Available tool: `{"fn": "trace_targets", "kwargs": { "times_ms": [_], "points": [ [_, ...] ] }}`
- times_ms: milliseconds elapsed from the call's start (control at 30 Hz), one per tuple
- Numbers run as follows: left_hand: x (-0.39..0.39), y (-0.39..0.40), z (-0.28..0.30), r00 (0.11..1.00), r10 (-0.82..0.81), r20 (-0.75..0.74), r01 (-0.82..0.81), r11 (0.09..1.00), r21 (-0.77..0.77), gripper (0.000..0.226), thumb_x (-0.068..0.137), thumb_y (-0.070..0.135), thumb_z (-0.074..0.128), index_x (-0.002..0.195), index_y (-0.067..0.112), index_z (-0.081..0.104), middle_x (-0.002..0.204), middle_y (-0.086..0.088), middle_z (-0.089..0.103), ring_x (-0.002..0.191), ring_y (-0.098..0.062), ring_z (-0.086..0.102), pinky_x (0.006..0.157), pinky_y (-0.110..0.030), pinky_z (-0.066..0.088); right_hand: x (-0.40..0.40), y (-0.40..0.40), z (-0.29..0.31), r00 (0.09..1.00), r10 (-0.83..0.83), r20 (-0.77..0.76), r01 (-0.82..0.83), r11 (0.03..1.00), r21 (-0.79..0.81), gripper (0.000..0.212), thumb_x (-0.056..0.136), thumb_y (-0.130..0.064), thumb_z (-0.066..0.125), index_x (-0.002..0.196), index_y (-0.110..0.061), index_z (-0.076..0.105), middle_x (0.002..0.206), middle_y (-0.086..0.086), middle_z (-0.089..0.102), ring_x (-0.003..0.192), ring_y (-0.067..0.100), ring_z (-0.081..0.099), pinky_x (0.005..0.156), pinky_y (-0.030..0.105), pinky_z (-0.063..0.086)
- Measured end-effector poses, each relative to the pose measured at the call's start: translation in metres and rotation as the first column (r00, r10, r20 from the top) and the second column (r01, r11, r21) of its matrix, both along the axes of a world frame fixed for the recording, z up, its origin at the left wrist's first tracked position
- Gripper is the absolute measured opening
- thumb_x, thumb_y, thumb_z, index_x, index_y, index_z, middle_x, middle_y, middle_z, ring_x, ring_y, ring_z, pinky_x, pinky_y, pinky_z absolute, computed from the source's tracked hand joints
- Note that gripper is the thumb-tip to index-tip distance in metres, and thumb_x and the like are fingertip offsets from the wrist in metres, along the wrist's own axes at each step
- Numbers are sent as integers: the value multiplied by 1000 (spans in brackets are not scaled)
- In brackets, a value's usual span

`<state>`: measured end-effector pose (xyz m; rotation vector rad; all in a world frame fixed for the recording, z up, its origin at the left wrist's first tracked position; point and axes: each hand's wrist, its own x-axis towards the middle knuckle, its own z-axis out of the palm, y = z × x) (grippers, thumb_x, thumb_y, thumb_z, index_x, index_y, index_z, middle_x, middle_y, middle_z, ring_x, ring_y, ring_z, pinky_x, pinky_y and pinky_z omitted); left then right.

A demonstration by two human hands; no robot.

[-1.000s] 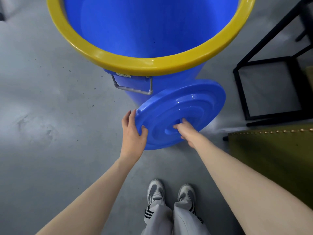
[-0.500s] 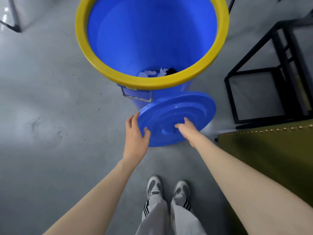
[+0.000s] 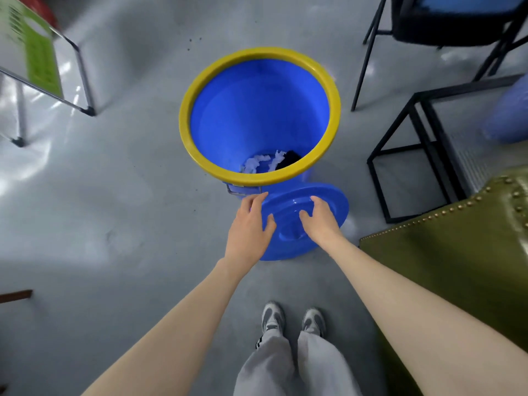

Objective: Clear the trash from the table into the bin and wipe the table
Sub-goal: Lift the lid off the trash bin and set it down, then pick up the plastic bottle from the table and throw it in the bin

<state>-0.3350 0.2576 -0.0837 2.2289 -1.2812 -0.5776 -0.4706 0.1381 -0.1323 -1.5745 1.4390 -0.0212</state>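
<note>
A blue bin with a yellow rim [image 3: 197,155] stands open on the grey floor. White crumpled trash [image 3: 257,162] and something dark lie at its bottom. The blue round lid [image 3: 328,201] leans tilted against the bin's near side, its lower edge on the floor. My left hand [image 3: 248,227] holds the lid's left edge, thumb on the face and fingers behind the rim. My right hand [image 3: 321,221] hovers over the lid's upper face with loosely curled fingers, gripping nothing. No table is in view.
A green studded sofa arm [image 3: 443,267] is close on the right. A black metal frame [image 3: 400,124] and a black chair [image 3: 428,24] stand right of the bin. A sign board on metal legs [image 3: 37,58] is at far left. My feet are below the lid.
The view has risen and pulled back from the bin. My right hand has come off the lid's centre handle. The lid now rests lower against the bin.
</note>
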Motion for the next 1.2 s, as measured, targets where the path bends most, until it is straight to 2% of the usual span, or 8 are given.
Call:
{"fn": "trace_targets", "kwargs": {
  "times_ms": [100, 267, 433, 533, 700, 833, 1000, 1200],
  "points": [
    [-1, -8, 22, 999, -31, 42, 31, 1000, 7, 48, 96, 28, 56, 142, 21, 43, 137, 3, 45, 117, -20, 53, 84, -43, 54, 2, -4, 25, 999, 40, -9, -41, 997, -58, 61, 103, -33, 47, 157, -16, 23, 164, 1, 22, 145, 24, 33, 110, 41, 37],
    [5, -21, 61, 979, -150, 140, 152, 988, -6, 47, 98, 30, 56, 142, 17, 45, 136, -1, 46, 121, -23, 51, 90, -46, 53, -14, -4, 86, 989, 143, -42, -149, 963, -224, 60, 103, -34, 47, 156, -14, 24, 163, 3, 24, 144, 25, 34, 111, 45, 39],
    [14, -38, 87, 912, -318, 260, 327, 945, 11, 53, 101, 42, 46, 149, 22, 38, 148, 2, 42, 130, -25, 49, 102, -45, 47, -40, 4, 132, 926, 147, -349, -299, 849, -436, 63, 104, -43, 42, 157, -18, 20, 165, 5, 17, 152, 31, 16, 116, 50, 30],
    [17, -43, 104, 831, -430, 354, 461, 887, -4, 56, 102, 42, 41, 155, 25, 29, 162, -2, 25, 143, -28, 35, 112, -46, 36, -54, 14, 158, 873, 41, -486, -315, 808, -497, 68, 103, -47, 39, 159, -19, 11, 167, 7, 12, 152, 34, 11, 118, 51, 25],
    [10, -60, 143, 669, -592, 449, 649, 760, 33, 63, 102, 50, 23, 160, 28, 13, 168, 1, 5, 154, -25, 9, 123, -49, 18, -70, 45, 194, 816, -188, -547, -188, 808, -558, 71, 103, -53, 33, 160, -21, 8, 167, 9, 9, 153, 35, 7, 120, 53, 17],
    [-13, -74, 176, 527, -671, 522, 771, 635, 37, 64, 102, 50, 21, 160, 25, 10, 168, 5, 3, 155, -22, 4, 123, -52, 11, -92, 73, 218, 751, -298, -589, -126, 811, -571, 73, 102, -59, 24, 160, -24, -3, 168, 5, -2, 154, 33, -4, 121, 56, 8],
    [-59, -71, 205, 338, -703, 626, 895, 446, 19, 63, 104, 46, 29, 159, 19, 18, 168, -1, 9, 155, -24, 9, 122, -54, 14, -135, 121, 248, 658, -460, -597, -29, 776, -630, 75, 101, -61, 23, 160, -25, -6, 168, 6, -6, 153, 35, -9, 121, 58, 2],
    [-126, -41, 216, 159, -706, 690, 971, 240, 22, 65, 103, 49, 23, 160, 18, 16, 168, -3, 6, 155, -24, 4, 123, -52, 13, -195, 194, 265, 558, -592, -582, 94, 742, -664, 71, 102, -60, 12, 159, -25, -11, 167, 7, -12, 152, 34, -14, 122, 57, 0]
  ]
}}
